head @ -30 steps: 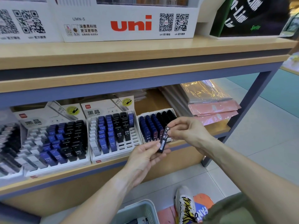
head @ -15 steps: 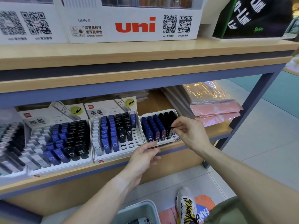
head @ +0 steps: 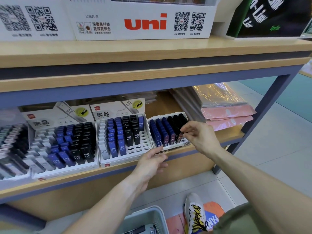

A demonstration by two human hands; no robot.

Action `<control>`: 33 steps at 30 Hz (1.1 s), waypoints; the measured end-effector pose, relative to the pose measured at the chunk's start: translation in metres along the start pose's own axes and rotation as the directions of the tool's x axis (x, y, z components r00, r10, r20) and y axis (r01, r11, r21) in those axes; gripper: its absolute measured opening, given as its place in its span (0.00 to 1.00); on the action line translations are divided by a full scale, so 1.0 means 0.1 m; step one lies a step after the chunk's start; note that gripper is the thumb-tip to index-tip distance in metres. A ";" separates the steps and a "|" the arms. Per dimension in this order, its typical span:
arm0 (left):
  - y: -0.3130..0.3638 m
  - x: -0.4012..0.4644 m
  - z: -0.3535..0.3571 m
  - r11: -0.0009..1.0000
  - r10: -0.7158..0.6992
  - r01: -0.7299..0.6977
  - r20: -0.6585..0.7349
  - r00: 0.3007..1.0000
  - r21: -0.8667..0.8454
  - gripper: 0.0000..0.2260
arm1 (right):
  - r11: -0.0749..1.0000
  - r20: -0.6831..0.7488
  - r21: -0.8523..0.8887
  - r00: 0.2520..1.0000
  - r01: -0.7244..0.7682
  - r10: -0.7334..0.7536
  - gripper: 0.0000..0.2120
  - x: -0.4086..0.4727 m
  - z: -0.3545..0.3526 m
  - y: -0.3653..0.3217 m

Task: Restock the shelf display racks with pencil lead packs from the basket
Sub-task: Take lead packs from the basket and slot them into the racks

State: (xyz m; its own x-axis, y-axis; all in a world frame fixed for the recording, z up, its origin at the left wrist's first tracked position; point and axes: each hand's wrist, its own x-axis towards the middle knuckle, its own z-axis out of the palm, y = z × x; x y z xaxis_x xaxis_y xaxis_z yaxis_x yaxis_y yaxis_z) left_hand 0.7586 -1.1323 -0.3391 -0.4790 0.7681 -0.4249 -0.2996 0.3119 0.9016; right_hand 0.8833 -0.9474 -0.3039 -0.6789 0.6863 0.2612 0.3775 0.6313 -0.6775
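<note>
**Four racks on the lower shelf, two hands at the rightmost**

Four display racks stand side by side on the lower shelf [head: 233,135]. The leftmost rack [head: 10,146] is cut by the frame edge and blurred; its packs look grey and dark, too smeared to count. The second rack [head: 64,168] carries a "HB 0.5" header card and rows of white, blue and black packs. The third rack [head: 121,156] has the same header; its columns run white, two blue, two black, then one blue pack alone at the back right, with open slots in front of it.

The left hand [head: 152,159] lies at the shelf's front edge, between the third and fourth racks, its fingers curled round a thin dark pack [head: 161,152] held flat against the shelf lip.

The fourth rack [head: 184,143] is smaller and holds about six columns of pencil lead packs [head: 159,137], blue on the left, black on the right; three front labels read "0.3". The right hand [head: 200,134] is over its right front corner, thumb and forefinger in a narrow pinch on the top of one dark lead pack [head: 181,135] standing in the front row.

Further right, pink and clear plastic sleeves [head: 228,115] lie stacked on the shelf. Below, one grey basket [head: 146,218] sits on the floor beside a patterned shoe [head: 195,215]. Two white "uni" boxes [head: 143,22] stand on the upper shelf.
</note>
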 end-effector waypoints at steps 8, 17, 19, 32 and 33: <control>-0.05 -0.05 -0.09 0.994 0.026 -0.030 0.035 0.999 0.108 0.14 | 0.987 0.031 -0.159 0.999 0.025 -0.020 0.17 -0.09 0.02 -0.12; -0.71 -0.39 -0.40 0.829 0.057 -0.072 0.044 0.997 0.555 0.06 | 0.990 0.449 -0.139 0.893 0.037 0.030 0.07 -0.79 0.30 -0.50; -0.98 -0.46 -0.53 0.754 0.012 -0.049 0.061 0.998 0.655 0.05 | 0.988 0.578 -0.156 0.812 0.015 0.078 0.06 -1.05 0.57 -0.47; -2.84 -0.41 -1.09 0.362 -0.332 0.188 -0.062 0.941 0.913 0.26 | 0.792 0.698 -0.576 0.384 -0.200 0.605 0.19 -2.32 2.67 0.23; -2.92 -0.39 -1.09 0.357 -0.327 0.180 -0.058 0.943 0.916 0.28 | 0.780 0.688 -0.603 0.386 -0.168 0.615 0.22 -2.36 2.76 0.28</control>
State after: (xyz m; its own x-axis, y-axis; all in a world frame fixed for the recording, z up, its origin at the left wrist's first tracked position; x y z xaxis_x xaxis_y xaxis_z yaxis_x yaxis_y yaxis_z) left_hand 0.7747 -1.3148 -0.5949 -0.4016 0.5900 -0.7004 0.5627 0.7624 0.3196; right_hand 0.8803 -1.1914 -0.5743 -0.4635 0.4046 -0.7883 0.7882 0.5948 -0.1581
